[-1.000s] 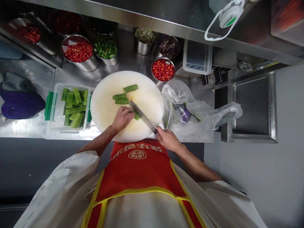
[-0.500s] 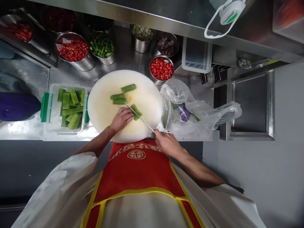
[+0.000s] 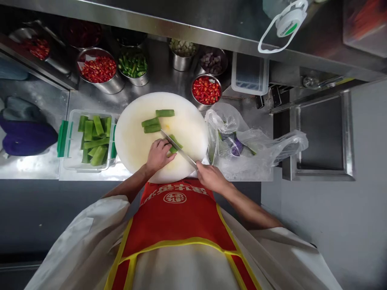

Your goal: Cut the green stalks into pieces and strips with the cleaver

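Observation:
My right hand is closed around the handle of a knife, its long blade slanting up and left across the round white cutting board. Under the blade lies a green vegetable piece, partly hidden by blade and fingers. With bent fingers, my left hand presses that piece to the board, close beside the blade. Farther up the board lie a few more flat green pieces, among them one near the top and one just left of the knife tip.
Left of the board stands a clear box of green pieces. A plastic bag with purple vegetables lies right. Behind are steel pots of chopped red chillies, green chillies and diced vegetables. A steel shelf edge hangs above.
The blade lies flatter over the green piece, covering more of it. My left hand has shifted slightly, its thumb further out. The whole view has moved a little.

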Demonstrator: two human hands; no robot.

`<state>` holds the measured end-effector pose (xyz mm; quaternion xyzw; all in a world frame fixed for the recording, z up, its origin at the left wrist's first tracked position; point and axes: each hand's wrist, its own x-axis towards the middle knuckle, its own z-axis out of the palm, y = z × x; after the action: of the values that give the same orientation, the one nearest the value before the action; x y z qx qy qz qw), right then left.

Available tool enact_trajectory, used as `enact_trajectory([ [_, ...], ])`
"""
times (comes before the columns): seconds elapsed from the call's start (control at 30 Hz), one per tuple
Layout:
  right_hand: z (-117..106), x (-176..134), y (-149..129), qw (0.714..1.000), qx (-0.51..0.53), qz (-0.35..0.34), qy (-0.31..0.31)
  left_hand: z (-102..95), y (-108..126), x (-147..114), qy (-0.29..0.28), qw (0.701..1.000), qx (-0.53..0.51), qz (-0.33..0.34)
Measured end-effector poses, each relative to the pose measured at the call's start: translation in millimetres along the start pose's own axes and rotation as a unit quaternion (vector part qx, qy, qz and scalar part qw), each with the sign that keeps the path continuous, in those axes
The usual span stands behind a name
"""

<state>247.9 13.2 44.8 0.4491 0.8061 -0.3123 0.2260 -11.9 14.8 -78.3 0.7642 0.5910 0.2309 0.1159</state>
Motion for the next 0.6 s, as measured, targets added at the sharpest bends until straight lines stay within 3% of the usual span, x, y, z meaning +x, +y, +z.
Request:
enact_trajectory([
  [0.17,5,-4,20,0.996,0.075,0.020,0.038,-29.9,-35,-1,0.016,0.992,0.066,-0.109],
  [0.3,8,-4,21,0.993,0.073,0.062,0.067,-55.3,-54,11,-0.011,0.988,0.098,-0.122],
  [0.5,10,-10,10,0.998,0.049,0.024,0.043,-57.7,-41,64,-0.080,0.978,0.152,-0.118],
  [0.6,11,-12,12,0.996,0.066,0.029,0.045,-53.8,-29,73,-0.115,0.979,0.148,-0.083],
])
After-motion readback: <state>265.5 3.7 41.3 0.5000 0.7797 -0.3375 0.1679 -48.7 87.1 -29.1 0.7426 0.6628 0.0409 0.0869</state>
